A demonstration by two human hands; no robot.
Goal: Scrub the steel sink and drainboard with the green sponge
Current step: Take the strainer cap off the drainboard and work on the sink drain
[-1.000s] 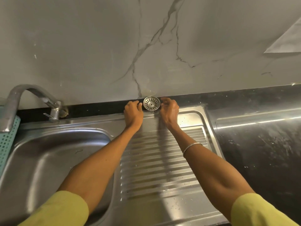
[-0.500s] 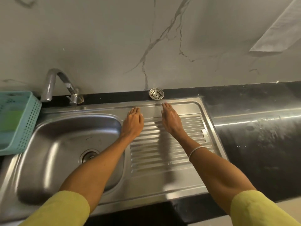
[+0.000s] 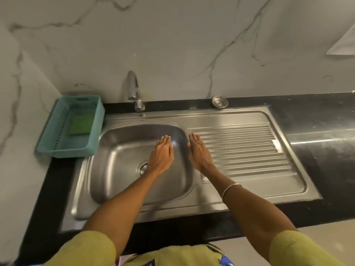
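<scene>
Progress: we judge the scrubbing not yet begun. The flat green rectangular sponge [image 3: 80, 124] lies untouched on the floor of the teal perforated plastic basket [image 3: 57, 150], which stands on the black counter [image 3: 317, 116] just beside the left rim of the stainless steel sink basin [image 3: 119, 160]. Neither basin nor ribbed steel drainboard [image 3: 245, 148] shows foam or scrub marks that we can make out. The round perforated steel strainer [image 3: 220, 101] sits out of the drain, on the counter strip behind the drainboard, near the marbled wall. Everything remains: fetch the sponge, scrub basin, then drainboard.

Pose: both arms extend forward, palms down. Our left hand [image 3: 161, 155] hangs over the basin's right half, fingers straight and together, holding nothing. Our right hand [image 3: 198, 150] lies over the ridge between basin and drainboard, fingers straight, slightly spread, likewise empty; whether it touches the steel we cannot tell. The sponge is well apart from both, nearer the left.
</scene>
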